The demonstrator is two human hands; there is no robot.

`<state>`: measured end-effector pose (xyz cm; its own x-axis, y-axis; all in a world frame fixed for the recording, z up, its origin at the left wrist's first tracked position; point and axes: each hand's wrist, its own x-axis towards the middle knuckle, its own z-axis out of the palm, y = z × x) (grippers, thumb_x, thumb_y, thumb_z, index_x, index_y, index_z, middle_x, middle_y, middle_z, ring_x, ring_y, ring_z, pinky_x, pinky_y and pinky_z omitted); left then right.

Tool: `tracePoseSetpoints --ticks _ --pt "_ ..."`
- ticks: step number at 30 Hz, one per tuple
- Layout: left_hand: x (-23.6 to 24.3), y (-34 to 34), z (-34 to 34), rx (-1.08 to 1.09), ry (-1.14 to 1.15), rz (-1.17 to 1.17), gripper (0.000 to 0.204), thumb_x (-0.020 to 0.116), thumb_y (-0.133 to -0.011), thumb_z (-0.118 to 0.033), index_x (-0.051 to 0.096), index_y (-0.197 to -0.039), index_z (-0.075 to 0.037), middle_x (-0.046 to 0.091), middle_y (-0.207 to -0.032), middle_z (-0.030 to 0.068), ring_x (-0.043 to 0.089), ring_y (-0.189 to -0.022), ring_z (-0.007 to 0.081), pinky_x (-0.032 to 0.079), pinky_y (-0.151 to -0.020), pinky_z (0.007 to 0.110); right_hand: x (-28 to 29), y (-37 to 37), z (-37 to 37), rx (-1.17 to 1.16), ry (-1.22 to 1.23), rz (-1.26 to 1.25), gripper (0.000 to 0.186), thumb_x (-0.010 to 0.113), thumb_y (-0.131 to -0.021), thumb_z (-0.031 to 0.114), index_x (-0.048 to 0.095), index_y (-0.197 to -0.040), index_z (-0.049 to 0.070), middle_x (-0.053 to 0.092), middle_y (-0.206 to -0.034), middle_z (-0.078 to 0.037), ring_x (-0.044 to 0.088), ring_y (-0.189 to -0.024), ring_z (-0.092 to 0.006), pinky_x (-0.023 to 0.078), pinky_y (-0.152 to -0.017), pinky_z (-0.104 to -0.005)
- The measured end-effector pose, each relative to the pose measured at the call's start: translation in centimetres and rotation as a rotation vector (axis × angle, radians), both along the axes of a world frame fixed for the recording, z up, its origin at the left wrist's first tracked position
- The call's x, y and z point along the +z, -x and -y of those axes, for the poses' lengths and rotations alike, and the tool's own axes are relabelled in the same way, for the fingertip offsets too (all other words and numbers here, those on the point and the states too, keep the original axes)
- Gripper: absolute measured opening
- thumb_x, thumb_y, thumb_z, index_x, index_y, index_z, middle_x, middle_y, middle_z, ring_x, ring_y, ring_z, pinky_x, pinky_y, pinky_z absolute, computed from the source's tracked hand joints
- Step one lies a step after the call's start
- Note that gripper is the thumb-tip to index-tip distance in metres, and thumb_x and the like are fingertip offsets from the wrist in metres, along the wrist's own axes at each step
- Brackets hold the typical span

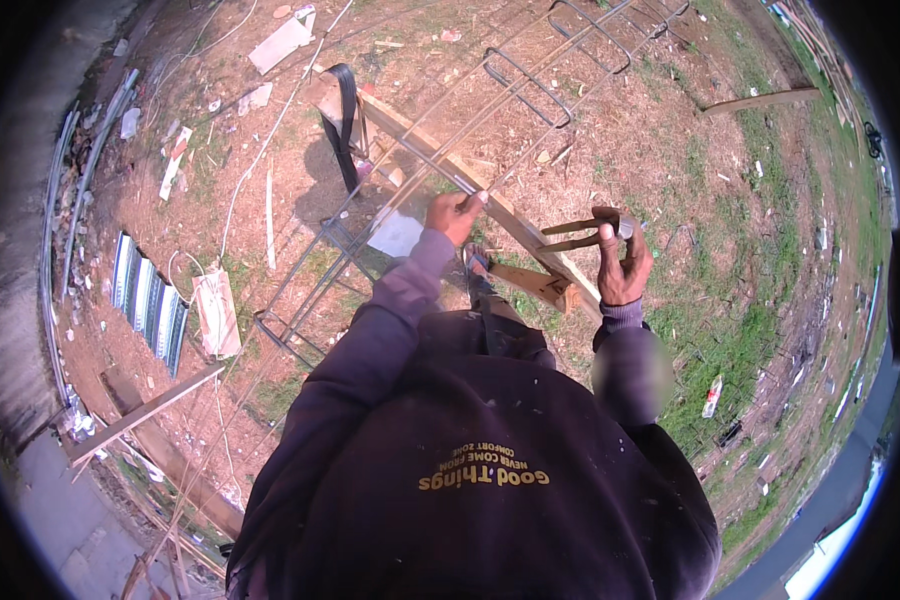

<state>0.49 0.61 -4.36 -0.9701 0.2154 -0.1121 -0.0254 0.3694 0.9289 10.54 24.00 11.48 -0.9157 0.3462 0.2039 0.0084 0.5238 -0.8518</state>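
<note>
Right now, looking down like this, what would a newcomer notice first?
Probably the large dark top with yellow lettering, filling the lower middle. Above it, the left hand is at a wooden beam slanting across the centre, while the right hand holds a two-pronged tool to its right. A striped sheet stands out on the ground at left.
</note>
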Motion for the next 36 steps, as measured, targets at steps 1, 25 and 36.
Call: tracePoseSetpoints --ticks 1,25,36 --pt "0.3 0.0 0.0 -0.011 -0.008 0.045 0.040 0.069 -0.091 -0.038 0.071 -0.074 -0.001 0.060 -0.059 0.0093 0.055 -0.055 0.0162 0.043 -0.056 0.037 2.6 1.8 -1.0 -0.023 0.160 -0.111 0.027 0.061 -0.098 0.023 0.064 -0.114 0.002 0.071 -0.100 -0.013 0.068 -0.095 -0.0234 0.052 -0.086 -0.0378" --pt "0.5 0.5 0.6 -0.062 0.020 0.140 0.049 0.066 -0.090 -0.043 0.066 -0.067 0.001 0.057 -0.053 0.0081 0.051 -0.050 0.0176 0.043 -0.055 0.037 -7.7 5.9 2.4 0.723 0.888 1.376 0.035 0.052 -0.097 0.016 0.052 -0.121 -0.009 0.067 -0.103 -0.022 0.071 -0.092 -0.0354 0.064 -0.068 -0.0495" --pt "-2.5 0.6 0.3 -0.038 -0.019 -0.035 0.047 0.068 -0.090 -0.042 0.067 -0.072 0.002 0.061 -0.057 0.0145 0.058 -0.053 0.0209 0.045 -0.056 0.038 -9.1 0.8 6.9 0.285 0.584 0.967 0.066 0.058 -0.094 0.056 0.052 -0.126 -0.001 0.066 -0.075 -0.012 0.065 -0.056 -0.0223 0.054 -0.053 -0.0360"
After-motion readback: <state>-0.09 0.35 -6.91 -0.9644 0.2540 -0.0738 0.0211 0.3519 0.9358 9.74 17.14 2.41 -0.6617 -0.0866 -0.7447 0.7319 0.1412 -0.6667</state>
